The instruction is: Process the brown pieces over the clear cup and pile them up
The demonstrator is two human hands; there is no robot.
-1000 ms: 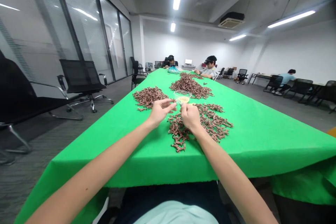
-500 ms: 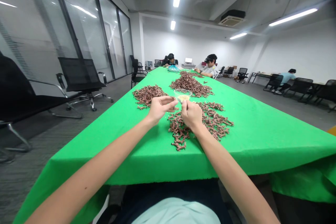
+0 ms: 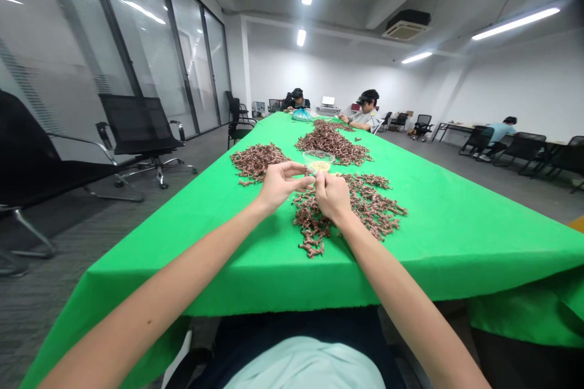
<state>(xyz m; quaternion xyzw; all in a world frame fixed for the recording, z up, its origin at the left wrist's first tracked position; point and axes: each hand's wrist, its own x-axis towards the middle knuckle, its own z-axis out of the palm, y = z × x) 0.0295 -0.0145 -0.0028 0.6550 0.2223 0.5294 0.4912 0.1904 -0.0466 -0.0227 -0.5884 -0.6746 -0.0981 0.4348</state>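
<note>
Because the left hand (image 3: 279, 187) seems to pinch one brown piece (image 3: 306, 168) by the fingertips only, it could slip if squeezed off-centre. The right hand (image 3: 334, 196) is closed on what looks like a slim tool (image 3: 312, 172), mostly hidden. A forward knuckle could tip the clear bowl (image 3: 332, 160) just beyond; a dragging wrist could sweep the loose pile (image 3: 367, 209) toward the counter's (image 3: 456, 219) near edge.

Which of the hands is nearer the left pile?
Left. The left hand is at the left pile's right edge in view; the right hand is farther right, overlapping the near pile.
</note>
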